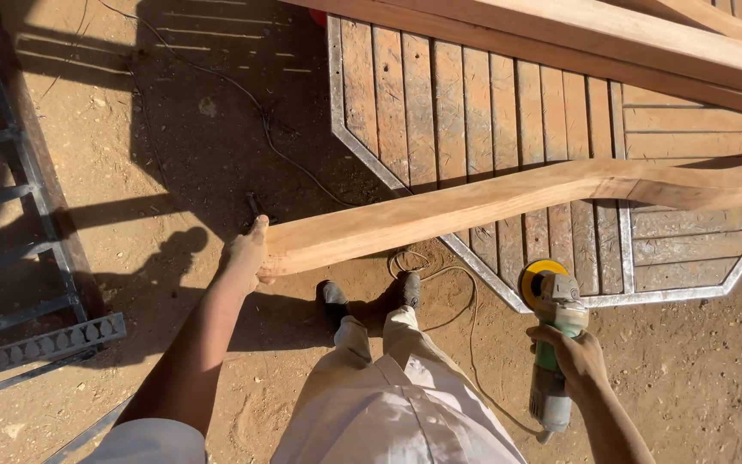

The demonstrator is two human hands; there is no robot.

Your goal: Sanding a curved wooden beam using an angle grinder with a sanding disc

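You've got no packages, labels, signs or screens anywhere in your view right now.
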